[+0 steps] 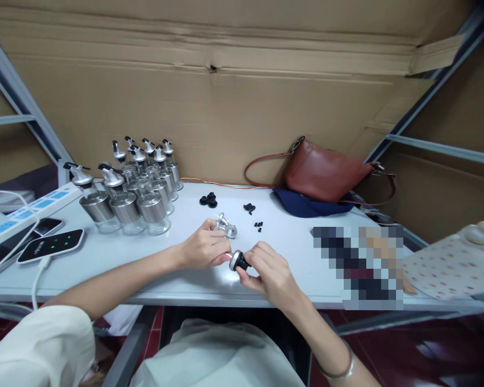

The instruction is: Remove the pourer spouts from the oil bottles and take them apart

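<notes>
Between my hands is a silver pourer top with a black stopper (238, 261), held above the table near its front edge. My left hand (207, 245) is closed around the spout side, which its fingers mostly hide. My right hand (272, 271) pinches the black stopper end with thumb and fingers. Just beyond my left hand lie more silver pourer tops (230, 231), partly covered by the fingers. Farther back sit a cluster of black stoppers (208, 200), some small black levers (249, 208) and several tiny black plugs (259, 224).
Several glass bottles with steel bands (123, 209) stand at the left, many with pourers on. A power strip (36, 209) and a black device (51, 246) with a cable lie left of them. A brown bag (326, 171) rests on dark blue cloth (306, 205) at the back right.
</notes>
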`<state>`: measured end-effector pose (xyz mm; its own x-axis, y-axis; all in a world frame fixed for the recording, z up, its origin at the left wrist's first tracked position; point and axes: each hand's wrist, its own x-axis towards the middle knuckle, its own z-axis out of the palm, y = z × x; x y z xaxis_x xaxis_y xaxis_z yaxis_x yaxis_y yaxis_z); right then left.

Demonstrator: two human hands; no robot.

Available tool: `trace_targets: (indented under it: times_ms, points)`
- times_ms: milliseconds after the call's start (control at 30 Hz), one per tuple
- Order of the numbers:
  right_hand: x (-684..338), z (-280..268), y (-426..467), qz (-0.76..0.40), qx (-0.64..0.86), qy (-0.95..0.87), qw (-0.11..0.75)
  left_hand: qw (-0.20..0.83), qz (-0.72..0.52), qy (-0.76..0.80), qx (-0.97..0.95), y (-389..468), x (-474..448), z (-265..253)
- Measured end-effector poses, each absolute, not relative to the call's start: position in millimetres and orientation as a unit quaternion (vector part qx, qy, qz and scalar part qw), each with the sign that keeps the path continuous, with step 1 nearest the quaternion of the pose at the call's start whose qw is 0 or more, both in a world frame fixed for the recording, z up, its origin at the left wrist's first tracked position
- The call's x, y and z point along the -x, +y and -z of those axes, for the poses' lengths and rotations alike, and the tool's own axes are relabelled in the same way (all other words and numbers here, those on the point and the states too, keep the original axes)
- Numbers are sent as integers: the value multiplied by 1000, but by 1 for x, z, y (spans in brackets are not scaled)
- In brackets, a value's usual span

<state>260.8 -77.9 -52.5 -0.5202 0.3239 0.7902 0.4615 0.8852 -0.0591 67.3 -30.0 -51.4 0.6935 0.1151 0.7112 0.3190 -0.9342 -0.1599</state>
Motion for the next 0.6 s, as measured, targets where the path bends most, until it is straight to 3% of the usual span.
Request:
trace_targets:
  times_ms: [400, 500, 600]
  points:
    - [-279, 14, -50, 294, 101, -920, 238, -206, 318, -276, 884, -21, -62, 47]
    - [-287, 3, -42, 278, 103, -921, 253, -229, 404, -373, 803, -10, -44, 44]
    - [-295, -2, -28, 192, 201, -911, 306, -192, 514, -424, 720, -4, -29, 46]
